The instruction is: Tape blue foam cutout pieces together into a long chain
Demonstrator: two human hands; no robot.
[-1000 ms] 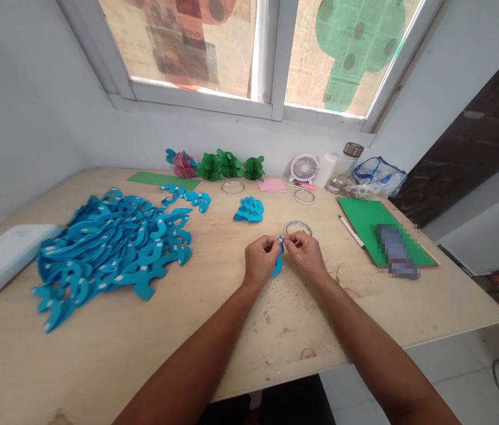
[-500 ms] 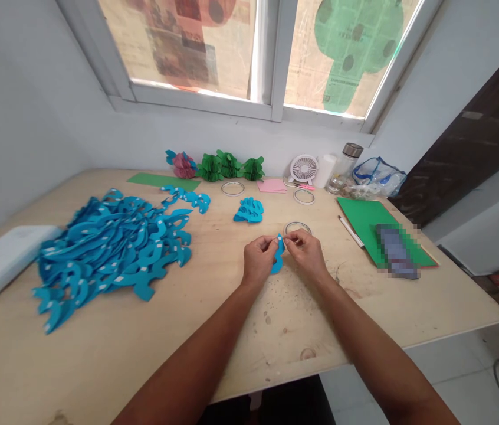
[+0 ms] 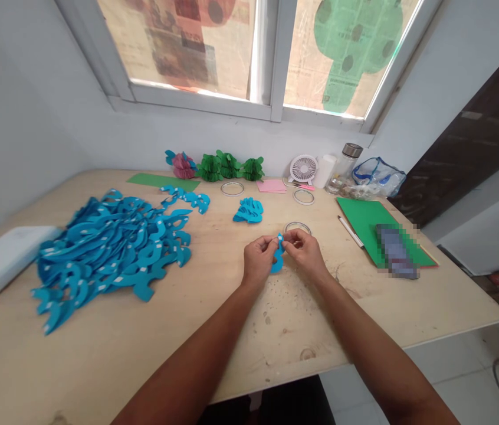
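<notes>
A small curved blue paper piece with a white patch near its top is between my hands. My left hand is closed on its left side. My right hand has its fingers pinched at the piece's upper right edge; whether they grip it is hard to tell. Just behind my right hand lies a roll of tape. A small stack of blue cutouts sits farther back. To the left spreads a large pile of blue paper cutouts with white patches.
Along the back stand green paper figures, a pink one, a small fan and a glass bottle. Green sheets with a blurred object lie right, beside a pen. A white device is far left.
My right fingers have shifted slightly left and down along the top of the blue piece. My left hand is nearly unmoved.
</notes>
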